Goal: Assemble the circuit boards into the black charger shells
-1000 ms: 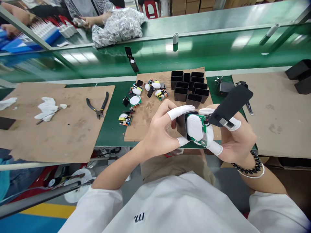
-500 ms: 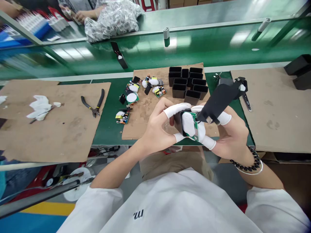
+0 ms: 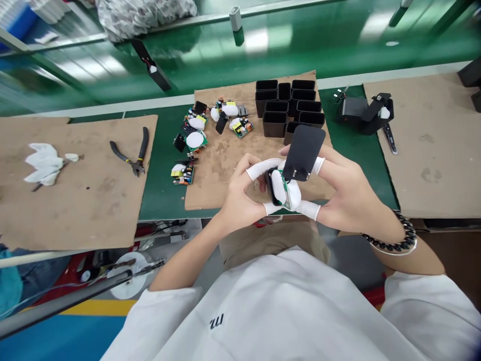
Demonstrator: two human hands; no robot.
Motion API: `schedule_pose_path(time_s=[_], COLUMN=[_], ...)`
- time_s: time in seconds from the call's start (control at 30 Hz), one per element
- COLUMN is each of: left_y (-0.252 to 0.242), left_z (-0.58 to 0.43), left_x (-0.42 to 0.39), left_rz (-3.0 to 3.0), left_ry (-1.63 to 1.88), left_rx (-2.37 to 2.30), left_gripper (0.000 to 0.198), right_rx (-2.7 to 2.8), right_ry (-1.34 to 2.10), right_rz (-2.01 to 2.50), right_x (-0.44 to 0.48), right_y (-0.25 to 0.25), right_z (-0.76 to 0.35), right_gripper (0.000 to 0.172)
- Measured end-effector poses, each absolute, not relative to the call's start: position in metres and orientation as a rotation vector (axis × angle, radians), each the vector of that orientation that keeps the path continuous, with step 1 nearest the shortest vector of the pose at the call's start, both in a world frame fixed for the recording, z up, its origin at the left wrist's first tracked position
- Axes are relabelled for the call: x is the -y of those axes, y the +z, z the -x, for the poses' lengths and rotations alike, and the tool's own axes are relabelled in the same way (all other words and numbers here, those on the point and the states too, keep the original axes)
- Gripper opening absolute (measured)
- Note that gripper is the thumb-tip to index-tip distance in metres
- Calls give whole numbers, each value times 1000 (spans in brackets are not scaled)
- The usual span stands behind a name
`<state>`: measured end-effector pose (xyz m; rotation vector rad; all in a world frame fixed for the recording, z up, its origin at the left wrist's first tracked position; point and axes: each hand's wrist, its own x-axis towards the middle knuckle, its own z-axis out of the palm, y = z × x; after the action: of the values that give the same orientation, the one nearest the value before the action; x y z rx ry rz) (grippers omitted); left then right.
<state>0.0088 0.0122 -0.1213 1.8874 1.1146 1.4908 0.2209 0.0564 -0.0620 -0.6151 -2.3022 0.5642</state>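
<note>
Sleeves: we see our own white shirt (image 3: 285,311) nearest the camera, with a dark bead bracelet (image 3: 394,243) on the right wrist.
Left hand: our left hand (image 3: 240,198) pinches the black casing (image 3: 269,183) between thumb and forefinger, both in white finger cots.
Right hand: our right hand (image 3: 347,193) is pressed onto the circuit board (image 3: 281,189), thumb below and forefinger above, also in cots.
Board position: the white-padded board sits at the mouth of the casing, held in the air over the near edge of the centre cardboard (image 3: 225,175); we cannot tell how deep it sits.
Cover: a black cover plate (image 3: 303,150) stands tilted above the board, against the right forefinger.
Left of the hands: pliers (image 3: 131,155) and a heap of white cots (image 3: 43,160) lie on the left cardboard (image 3: 75,210).
Mid bench: loose boards (image 3: 195,140) are scattered across the cardboard edge and the green mat.
Beyond the hands: empty black shells (image 3: 289,108) stand in a tight cluster, mouths up.
Right: a black unit (image 3: 363,110) sits just beside the right cardboard (image 3: 424,150).
Far: a green conveyor (image 3: 300,45) carries a crinkled plastic bag (image 3: 143,12).
</note>
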Motion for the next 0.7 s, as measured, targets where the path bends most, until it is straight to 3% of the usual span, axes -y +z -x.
schedule_pose_path(time_s=[0.23, 0.53, 0.6, 0.7], left_y=[-130, -136, -138, -137], left_z=[-4, 0, 1, 4], left_x=[-11, -11, -10, -8], left_rz=[-1900, -1807, -1729, -1476], left_ry=[1523, 1560, 1449, 1130], left_rx=[-1147, -1075, -1103, -1048], left_gripper=[59, 59, 59, 68], right_rx=[2339, 2420, 2438, 2398], right_ry=[472, 610, 709, 973], right_rz=[587, 707, 726, 742], right_x=[-51, -46, -50, -63], right_y=[-60, -58, -59, -61], right_z=[-215, -206, -206, -211], right_gripper=[35, 33, 44, 76])
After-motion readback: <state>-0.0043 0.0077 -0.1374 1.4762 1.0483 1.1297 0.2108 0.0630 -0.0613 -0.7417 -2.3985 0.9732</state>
